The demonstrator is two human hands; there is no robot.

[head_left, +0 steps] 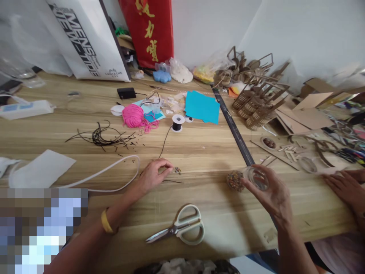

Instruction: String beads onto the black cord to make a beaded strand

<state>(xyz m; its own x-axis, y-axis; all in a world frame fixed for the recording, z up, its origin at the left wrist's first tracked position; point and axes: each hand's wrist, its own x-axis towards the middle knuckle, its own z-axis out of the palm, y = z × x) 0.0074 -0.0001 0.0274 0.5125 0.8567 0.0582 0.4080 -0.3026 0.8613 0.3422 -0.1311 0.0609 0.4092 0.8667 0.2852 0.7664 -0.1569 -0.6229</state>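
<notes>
My left hand (155,174) rests low over the table, thumb and forefinger pinched together beside a small pile of mixed-colour beads (178,170). Whatever sits in the pinch is too small to make out. Thin black cord runs from a spool (177,123) down to this hand, and a cord end (173,181) shows just past it. In my right hand (275,194) is a clear jar (259,178), gripped near its rim, with many small beads (235,180) at what appears to be its bottom. Scissors (182,226) with pale handles lie in front, blades pointing left.
Cut black cords (104,137), pink yarn (133,116) and a white cable (114,177) lie to the left. Blue sheets (202,107) are at the back. Small woven baskets (253,108) stand back right. Another person's hand (345,186) rests at the right edge.
</notes>
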